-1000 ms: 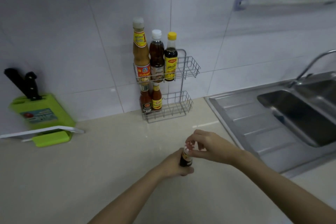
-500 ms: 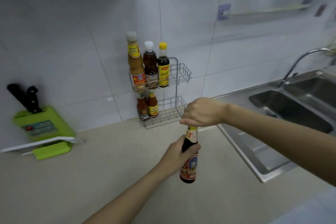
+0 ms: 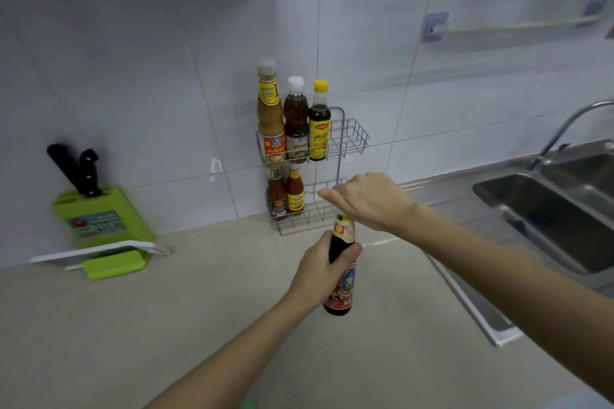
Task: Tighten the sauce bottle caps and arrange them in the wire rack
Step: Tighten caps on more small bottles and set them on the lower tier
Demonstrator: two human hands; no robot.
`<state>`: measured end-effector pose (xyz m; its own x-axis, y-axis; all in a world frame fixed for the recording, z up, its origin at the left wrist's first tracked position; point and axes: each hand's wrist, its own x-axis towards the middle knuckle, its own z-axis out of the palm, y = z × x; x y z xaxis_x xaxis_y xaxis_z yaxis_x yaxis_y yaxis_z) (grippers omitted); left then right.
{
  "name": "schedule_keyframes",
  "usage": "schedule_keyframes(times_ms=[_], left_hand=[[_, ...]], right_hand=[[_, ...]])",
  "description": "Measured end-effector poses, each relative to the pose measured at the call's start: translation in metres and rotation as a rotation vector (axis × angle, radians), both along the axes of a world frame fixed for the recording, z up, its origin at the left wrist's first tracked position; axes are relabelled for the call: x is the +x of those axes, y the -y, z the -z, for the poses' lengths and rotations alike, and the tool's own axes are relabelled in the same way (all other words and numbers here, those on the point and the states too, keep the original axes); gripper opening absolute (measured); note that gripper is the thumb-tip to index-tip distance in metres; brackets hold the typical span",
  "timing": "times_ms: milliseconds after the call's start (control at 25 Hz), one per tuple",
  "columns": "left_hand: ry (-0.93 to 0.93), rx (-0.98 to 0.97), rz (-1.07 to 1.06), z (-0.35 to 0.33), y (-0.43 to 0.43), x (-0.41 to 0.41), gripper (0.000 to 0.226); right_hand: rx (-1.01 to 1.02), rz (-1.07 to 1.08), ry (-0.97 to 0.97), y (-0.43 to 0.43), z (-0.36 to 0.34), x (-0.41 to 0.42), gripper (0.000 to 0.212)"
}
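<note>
A dark sauce bottle with a red label is held above the counter, just in front of the wire rack. My left hand grips its shoulder. My right hand is closed over its cap, which is hidden. The rack's upper shelf carries an orange-brown sauce bottle, a brown white-capped bottle and a dark yellow-capped bottle. Two small red bottles stand at the left of the lower shelf. The right side of both shelves holds nothing.
A green knife block with two black-handled knives stands at the left on a white tray. A steel sink with drainboard and tap lies to the right. The beige counter runs along the tiled wall.
The bottle has been lifted from the counter and carried up toward the rack. Both hands stay on it, the right hand on the cap. The view has tilted up.
</note>
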<state>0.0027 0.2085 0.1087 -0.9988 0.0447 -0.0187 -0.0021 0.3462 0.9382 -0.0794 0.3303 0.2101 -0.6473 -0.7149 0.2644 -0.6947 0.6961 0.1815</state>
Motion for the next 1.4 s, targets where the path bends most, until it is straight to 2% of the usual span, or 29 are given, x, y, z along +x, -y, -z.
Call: schedule_keyframes(times_ms=[120,280,360,520,720,800,880,960,1000,1080,1120,1200,1280,1320,1400], left_hand=[[-0.013,-0.008,0.054,-0.007,0.003,0.000,0.046],[0.008,-0.010,0.152,-0.007,0.003,0.003,0.038],[0.009,-0.015,0.166,-0.009,-0.001,0.003,0.037],[0.004,-0.040,0.057,-0.005,-0.007,0.001,0.043],[-0.005,-0.050,0.097,-0.003,-0.001,-0.001,0.045],[-0.006,-0.060,0.079,-0.006,-0.004,0.000,0.043],[-0.026,-0.104,-0.027,-0.006,-0.011,0.000,0.039],[-0.023,-0.086,-0.063,-0.009,-0.013,0.002,0.036],[-0.006,-0.032,-0.049,-0.008,-0.011,0.001,0.035],[0.041,0.080,0.041,-0.015,-0.002,0.000,0.022],[0.059,0.103,0.094,-0.019,0.003,-0.001,0.014],[0.070,0.128,0.151,-0.026,0.010,0.001,0.009],[0.062,0.138,0.157,-0.027,0.013,0.001,0.008],[0.043,0.133,0.135,-0.028,0.013,0.001,0.008],[-0.042,0.073,0.042,-0.030,0.011,0.000,0.014]], right_hand=[[-0.160,-0.027,0.043,-0.008,0.000,0.004,0.063],[-0.174,-0.126,0.249,-0.010,0.004,-0.001,0.074],[-0.149,-0.145,0.264,-0.013,0.002,-0.001,0.072],[-0.016,-0.019,0.184,-0.007,0.002,0.000,0.050],[-0.079,-0.124,0.226,-0.009,0.009,-0.003,0.060],[0.052,-0.092,0.188,-0.009,0.002,-0.003,0.042],[0.161,0.054,0.128,0.003,-0.006,0.001,0.017],[0.287,0.134,0.099,0.014,-0.010,-0.001,0.024],[0.292,0.098,0.134,0.015,-0.013,-0.007,0.030],[0.122,-0.039,0.215,0.007,-0.015,-0.016,0.062],[0.106,-0.115,0.143,0.000,-0.017,-0.019,0.068],[0.215,-0.212,-0.006,-0.009,-0.024,-0.022,0.070],[0.255,-0.227,0.020,-0.008,-0.028,-0.020,0.070],[0.255,-0.208,-0.002,-0.006,-0.027,-0.020,0.067],[0.275,-0.107,-0.042,0.000,-0.027,-0.018,0.047]])
